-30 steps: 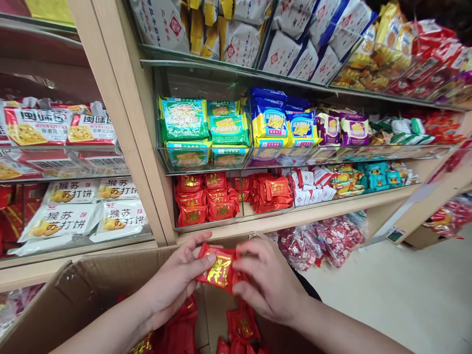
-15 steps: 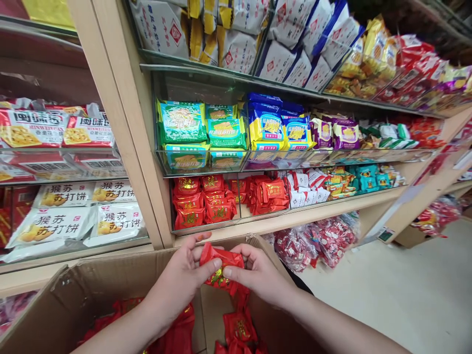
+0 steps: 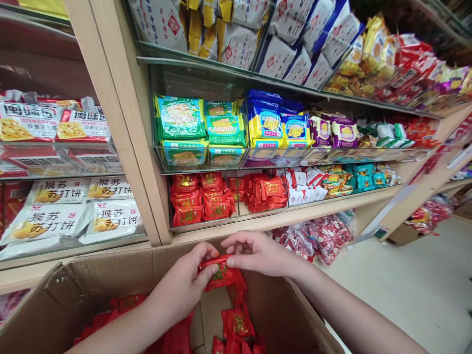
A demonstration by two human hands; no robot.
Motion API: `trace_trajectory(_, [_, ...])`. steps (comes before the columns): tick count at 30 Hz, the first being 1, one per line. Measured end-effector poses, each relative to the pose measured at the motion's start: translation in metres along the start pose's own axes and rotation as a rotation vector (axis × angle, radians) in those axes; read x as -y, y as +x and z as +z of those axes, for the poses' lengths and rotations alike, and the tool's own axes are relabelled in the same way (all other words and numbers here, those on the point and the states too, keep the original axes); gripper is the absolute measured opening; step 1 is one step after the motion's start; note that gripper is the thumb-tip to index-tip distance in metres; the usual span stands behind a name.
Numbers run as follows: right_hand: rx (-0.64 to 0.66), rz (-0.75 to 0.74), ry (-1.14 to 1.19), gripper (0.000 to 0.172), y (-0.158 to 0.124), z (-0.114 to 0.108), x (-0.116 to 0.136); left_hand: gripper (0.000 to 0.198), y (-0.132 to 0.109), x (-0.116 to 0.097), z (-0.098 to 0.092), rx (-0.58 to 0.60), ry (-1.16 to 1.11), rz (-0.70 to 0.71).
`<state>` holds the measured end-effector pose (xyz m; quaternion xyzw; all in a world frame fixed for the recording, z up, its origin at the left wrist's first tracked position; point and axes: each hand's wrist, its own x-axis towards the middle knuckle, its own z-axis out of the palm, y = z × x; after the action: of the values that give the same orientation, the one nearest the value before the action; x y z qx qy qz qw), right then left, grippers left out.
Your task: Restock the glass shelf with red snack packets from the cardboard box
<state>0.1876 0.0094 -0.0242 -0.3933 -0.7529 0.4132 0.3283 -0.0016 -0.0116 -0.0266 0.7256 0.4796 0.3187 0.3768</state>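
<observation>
On the white packets (image 3: 110, 216) at the lower left of the frame, bold black characters read "苏打饼". The red-and-white packs (image 3: 83, 125) at the upper left carried large Chinese characters over a small Latin line, seemingly "MINWEIYUAN". The gold character on the red packet (image 3: 220, 274) at lower centre was too creased to read.

the packet (image 3: 220, 273) is pinched between both hands above the box (image 3: 73, 290): left hand (image 3: 184, 287) at its 8 o'clock, right hand (image 3: 258, 253) at its 1 o'clock. loose packets (image 3: 238, 322) lie in the box at 6 o'clock. behind, a shelf bin (image 3: 201, 202) stands at 12 o'clock, biscuit packs (image 3: 62, 221) at 10 o'clock, and bagged sweets (image 3: 320, 236) under the shelf (image 3: 313, 212) at 2 o'clock.
</observation>
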Motion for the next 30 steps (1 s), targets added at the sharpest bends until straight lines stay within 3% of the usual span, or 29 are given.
trace_trajectory(3, [0.059, -0.003, -0.149, 0.024, -0.002, -0.002, 0.007, 0.014, -0.001, 0.001, 0.001, 0.055, -0.058, -0.008])
trace_trajectory(6, [0.116, -0.017, -0.134, 0.021, -0.006, 0.003, 0.006, 0.025, -0.002, 0.003, 0.001, 0.091, -0.170, -0.072])
trace_trajectory(9, [0.111, -0.005, -0.101, 0.023, -0.011, 0.007, -0.002, 0.032, -0.002, 0.003, 0.001, 0.056, -0.264, -0.135])
trace_trajectory(11, [0.093, 0.008, -0.066, 0.022, -0.014, 0.008, -0.007, 0.035, -0.001, 0.001, 0.001, -0.031, -0.310, -0.141])
trace_trajectory(14, [-0.039, 0.007, -0.031, 0.018, -0.012, 0.001, -0.010, 0.035, 0.002, -0.003, 0.001, -0.196, -0.315, -0.115])
trace_trajectory(17, [-0.318, -0.041, -0.095, 0.021, 0.006, -0.014, -0.002, 0.029, 0.003, -0.004, 0.001, -0.229, -0.232, -0.097])
trace_trajectory(20, [-0.572, -0.129, -0.367, 0.023, 0.036, -0.025, 0.011, 0.019, -0.001, -0.004, 0.004, -0.186, -0.091, -0.056])
trace_trajectory(22, [-0.657, -0.144, -0.635, 0.021, 0.058, -0.027, 0.018, 0.016, -0.006, -0.004, 0.008, -0.119, 0.016, -0.028])
trace_trajectory(26, [-0.637, -0.049, -1.094, 0.017, 0.091, -0.019, 0.025, 0.014, -0.018, -0.007, 0.017, 0.014, 0.141, 0.059])
trace_trajectory(30, [-0.593, 0.040, -1.255, 0.015, 0.109, -0.012, 0.025, 0.020, -0.029, -0.007, 0.020, 0.098, 0.223, 0.139])
